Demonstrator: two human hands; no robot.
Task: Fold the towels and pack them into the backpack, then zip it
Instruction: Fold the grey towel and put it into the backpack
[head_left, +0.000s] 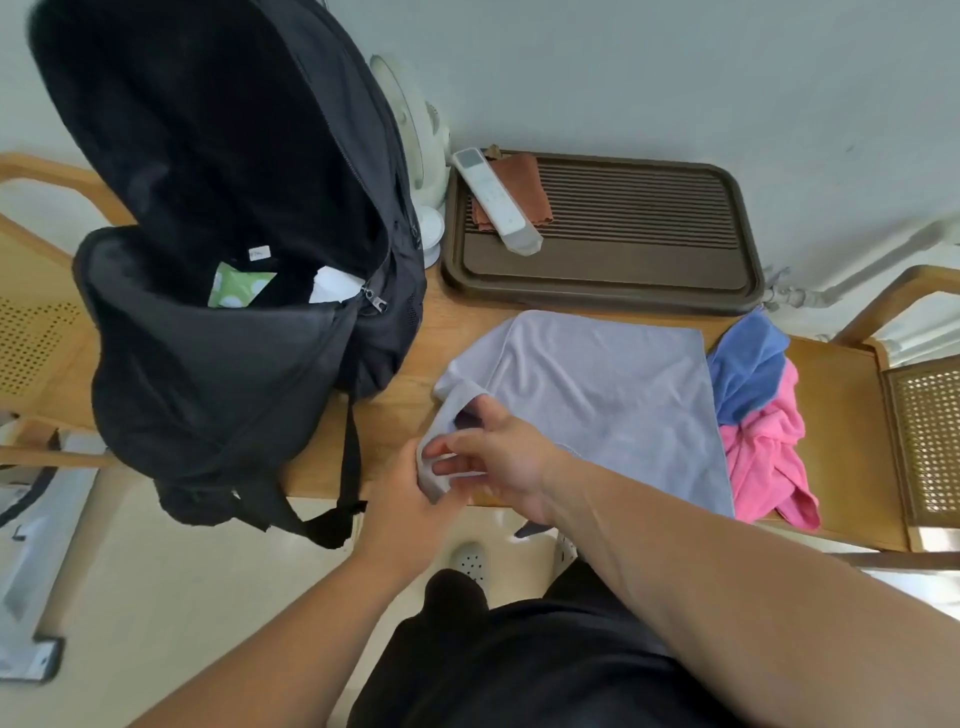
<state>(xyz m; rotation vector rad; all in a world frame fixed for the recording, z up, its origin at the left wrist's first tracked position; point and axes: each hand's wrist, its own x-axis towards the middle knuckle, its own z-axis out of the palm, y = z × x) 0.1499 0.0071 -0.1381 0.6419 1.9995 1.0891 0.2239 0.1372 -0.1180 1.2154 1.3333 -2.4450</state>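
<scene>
Together on a corner of the grey towel (597, 389) — left hand (410, 501), right hand (506, 460)

3 towels lie on 1 table (831, 395): 1 grey towel (597, 395), 1 blue towel (748, 364) and 1 pink towel (769, 447). There are also 1 backpack (218, 338), 1 tray (649, 275), 1 remote (493, 200), 1 brown cloth (530, 179) and 1 fan (415, 135). 2 hands show: 1 left hand (405, 499), 1 right hand (504, 457).

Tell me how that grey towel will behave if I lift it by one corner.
Probably floppy: the grey towel curls limply where the left hand and right hand pinch its corner. Likely light: it lies thin and flat.
</scene>
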